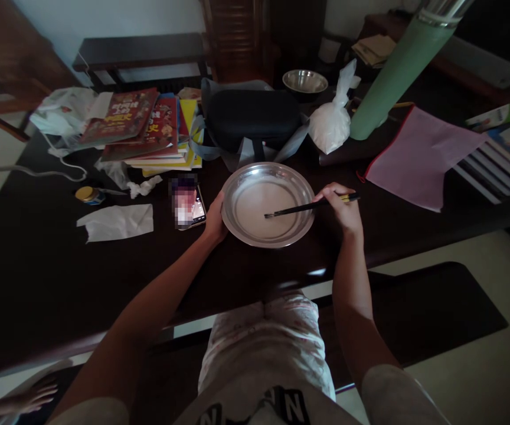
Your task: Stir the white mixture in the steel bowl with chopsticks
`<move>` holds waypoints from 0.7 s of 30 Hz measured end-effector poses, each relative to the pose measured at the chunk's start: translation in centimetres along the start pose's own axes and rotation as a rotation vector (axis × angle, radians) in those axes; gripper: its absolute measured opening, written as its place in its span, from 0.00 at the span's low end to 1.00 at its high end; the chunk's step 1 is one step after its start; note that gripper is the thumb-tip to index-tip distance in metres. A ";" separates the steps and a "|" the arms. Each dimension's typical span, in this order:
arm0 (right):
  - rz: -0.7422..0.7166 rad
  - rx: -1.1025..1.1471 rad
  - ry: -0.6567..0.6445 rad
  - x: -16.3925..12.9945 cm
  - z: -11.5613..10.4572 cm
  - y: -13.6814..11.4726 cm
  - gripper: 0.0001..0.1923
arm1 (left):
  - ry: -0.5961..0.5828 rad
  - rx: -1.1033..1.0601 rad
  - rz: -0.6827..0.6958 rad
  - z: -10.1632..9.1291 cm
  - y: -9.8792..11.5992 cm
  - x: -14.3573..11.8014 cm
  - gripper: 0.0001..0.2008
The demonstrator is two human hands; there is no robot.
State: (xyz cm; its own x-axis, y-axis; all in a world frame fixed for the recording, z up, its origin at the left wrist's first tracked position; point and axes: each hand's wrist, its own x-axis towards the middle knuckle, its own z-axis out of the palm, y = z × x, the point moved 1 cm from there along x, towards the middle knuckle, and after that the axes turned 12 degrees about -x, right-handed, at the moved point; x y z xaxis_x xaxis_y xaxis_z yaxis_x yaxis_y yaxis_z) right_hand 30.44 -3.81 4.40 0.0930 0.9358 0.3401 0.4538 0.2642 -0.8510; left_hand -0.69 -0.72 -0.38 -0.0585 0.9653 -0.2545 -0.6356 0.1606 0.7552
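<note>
Steadily, the left hand [215, 219] clamps the metal plate's [267, 203] rim while the right hand [342, 208], pinching chopsticks [310, 206], should stir gently to avoid spills.

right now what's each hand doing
Left hand: closed on the rim of the metal plate.
Right hand: closed on chopsticks, tips in the plate.

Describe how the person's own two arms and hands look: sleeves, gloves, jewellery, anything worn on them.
Both hands, the left hand and the right hand, are bare, without gloves. The forearms are uncovered, with no watch or bracelet showing. Light grey short sleeves show only at the bottom edge.
</note>
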 end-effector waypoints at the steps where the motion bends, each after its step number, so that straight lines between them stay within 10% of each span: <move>1: -0.017 -0.013 -0.038 0.0 0.1 -0.1 0.25 | 0.001 0.000 0.004 0.1 0.0 0.0 0.17; 7: 0.027 -0.018 0.108 0.0 0.0 0.1 0.25 | 0.012 0.014 -0.003 0.5 0.3 -0.2 0.15; 21: 0.016 -0.009 0.010 0.1 0.1 0.1 0.26 | 0.015 -0.017 -0.031 0.5 0.3 -0.3 0.13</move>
State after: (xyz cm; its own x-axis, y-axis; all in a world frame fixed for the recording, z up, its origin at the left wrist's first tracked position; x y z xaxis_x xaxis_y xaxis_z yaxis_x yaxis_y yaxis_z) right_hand 30.44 -3.67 4.30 0.1086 0.9376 0.3304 0.4600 0.2473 -0.8528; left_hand -0.48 -0.89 0.29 -0.0501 0.9568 -0.2863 -0.6501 0.1864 0.7366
